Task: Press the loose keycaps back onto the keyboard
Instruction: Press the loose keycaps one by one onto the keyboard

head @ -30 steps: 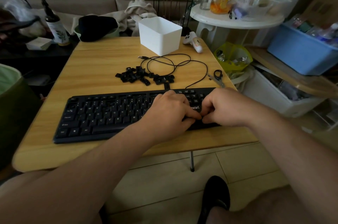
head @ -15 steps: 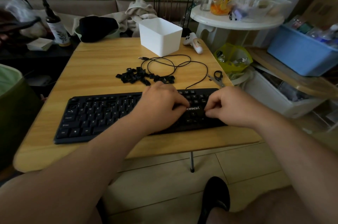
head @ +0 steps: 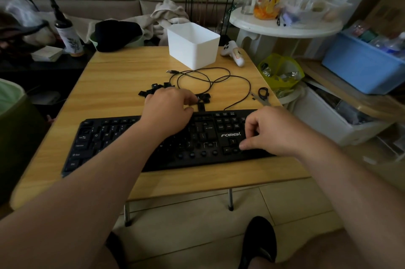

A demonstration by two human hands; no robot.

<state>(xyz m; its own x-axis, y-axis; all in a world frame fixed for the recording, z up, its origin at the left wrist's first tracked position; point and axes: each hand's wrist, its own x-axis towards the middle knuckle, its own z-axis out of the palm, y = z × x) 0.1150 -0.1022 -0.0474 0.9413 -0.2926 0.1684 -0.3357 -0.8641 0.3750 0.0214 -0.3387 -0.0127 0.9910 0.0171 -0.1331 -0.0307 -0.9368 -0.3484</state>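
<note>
A black keyboard (head: 153, 143) lies along the near edge of the wooden table (head: 114, 84), with several bare key sockets showing in its lower right rows. Just behind it sits a scatter of loose black keycaps (head: 153, 91), partly hidden by the left hand (head: 168, 110). That hand reaches over the back edge of the keyboard into the pile, fingers curled downward, fingertips at a keycap (head: 201, 98) on the right side of the scatter; whether it actually pinches one I cannot tell. One more keycap (head: 201, 106) lies between the pile and the keyboard's rear edge.

The right hand (head: 269, 132) rests on the right end of the keyboard, fingers loosely curled, thumb tip pressing down beside the arrow keys below the white brand lettering; nothing is visibly held in it.

The keyboard's black cable (head: 210, 80) loops across the table behind the keycaps. Farther back stands a white plastic bin (head: 192, 47), a white game controller (head: 234, 52) to its right, and small scissors (head: 262, 96) near the right table edge.
</note>
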